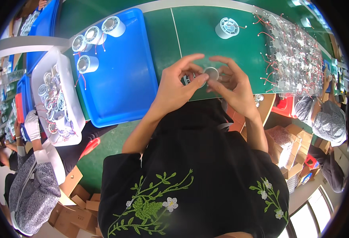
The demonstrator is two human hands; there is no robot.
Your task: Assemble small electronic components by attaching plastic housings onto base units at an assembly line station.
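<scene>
Close in front of my body, over the near table edge, my two hands meet. My left hand [176,85] is closed around a white round part with a slotted rim [188,79], mostly hidden by its fingers. Between the thumb and fingers of my right hand [238,88] is a round silver disc [212,73], its flat face showing. My left thumb tip reaches the disc's edge. Beyond my hands stands a white cylindrical housing [227,28] with a spoked top and a short red wire.
A blue tray [119,85] at left carries several white housings [88,63] with red wires. Left of it, a white bin [76,119] holds more parts. Clear packs of wired discs [293,51] lie at right. Another person's gloved hand [32,126] is beside the bin.
</scene>
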